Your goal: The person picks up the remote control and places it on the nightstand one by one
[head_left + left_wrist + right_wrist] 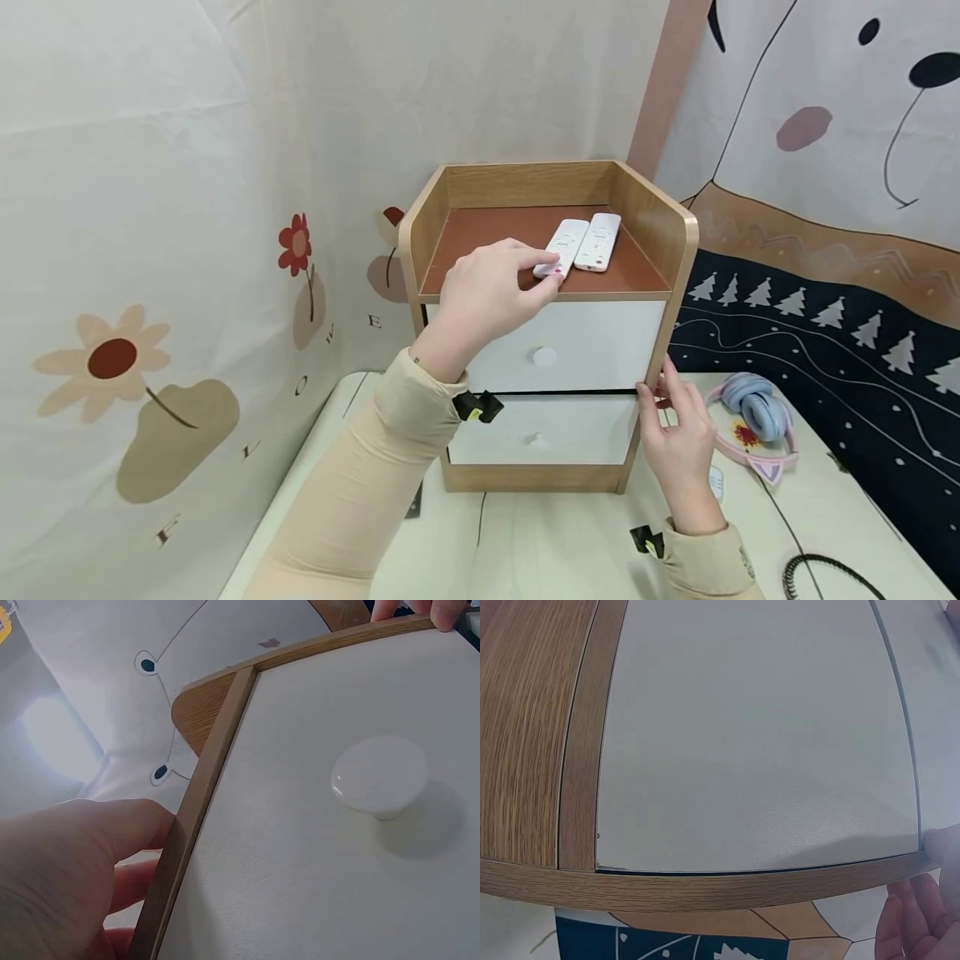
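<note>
On the brown top [480, 232], just beside the right remote [600, 242], the left remote [566, 238] sits pinched in the left hand [495, 287], best guided gently while the right hand [681, 437] grips the side panel [654, 221].

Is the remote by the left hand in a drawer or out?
Out: the remote lies on the cabinet top, left hand at its near end.

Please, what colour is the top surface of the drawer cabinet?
Reddish brown; the top surface shows best from the head.

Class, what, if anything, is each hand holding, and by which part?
Left hand: left remote, pinched at its near end. Right hand: cabinet, gripped at its right edge.
</note>
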`<action>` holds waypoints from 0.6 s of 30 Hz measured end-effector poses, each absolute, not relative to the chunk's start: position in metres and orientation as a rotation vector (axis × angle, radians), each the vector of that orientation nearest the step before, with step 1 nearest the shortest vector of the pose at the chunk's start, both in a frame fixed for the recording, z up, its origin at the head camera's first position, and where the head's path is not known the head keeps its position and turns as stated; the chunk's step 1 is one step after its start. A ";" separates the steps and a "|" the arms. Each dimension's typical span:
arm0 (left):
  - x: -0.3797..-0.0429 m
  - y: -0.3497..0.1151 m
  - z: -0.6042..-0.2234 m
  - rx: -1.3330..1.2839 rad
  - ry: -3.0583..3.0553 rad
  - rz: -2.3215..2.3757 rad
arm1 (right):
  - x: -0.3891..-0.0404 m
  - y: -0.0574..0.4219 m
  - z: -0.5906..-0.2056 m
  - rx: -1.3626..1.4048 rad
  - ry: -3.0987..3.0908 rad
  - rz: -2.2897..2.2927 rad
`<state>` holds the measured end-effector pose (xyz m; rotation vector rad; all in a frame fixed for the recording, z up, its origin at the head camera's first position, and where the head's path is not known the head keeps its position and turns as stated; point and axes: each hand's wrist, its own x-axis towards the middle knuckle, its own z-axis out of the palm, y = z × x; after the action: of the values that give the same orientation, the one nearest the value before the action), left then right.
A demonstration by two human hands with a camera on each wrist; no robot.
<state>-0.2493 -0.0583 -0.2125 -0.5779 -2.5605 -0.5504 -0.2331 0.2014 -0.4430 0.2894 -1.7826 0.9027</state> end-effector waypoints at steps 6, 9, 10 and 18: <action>-0.248 -0.059 -0.214 -0.587 -2.518 -0.554 | -0.231 0.201 -0.441 0.286 -1.782 0.901; -0.247 -0.061 -0.216 -0.599 -2.477 -0.556 | -0.231 0.201 -0.440 0.286 -1.781 0.898; -0.246 -0.061 -0.217 -0.605 -2.458 -0.557 | -0.231 0.201 -0.440 0.288 -1.780 0.898; -0.233 -0.074 -0.235 -0.754 -2.134 -0.692 | -0.229 0.200 -0.441 0.295 -1.778 0.906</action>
<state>-0.2333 -0.0741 -0.2352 -0.7537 -2.1339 -0.6924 -0.2292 0.2002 -0.4412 0.2948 -1.7782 0.9063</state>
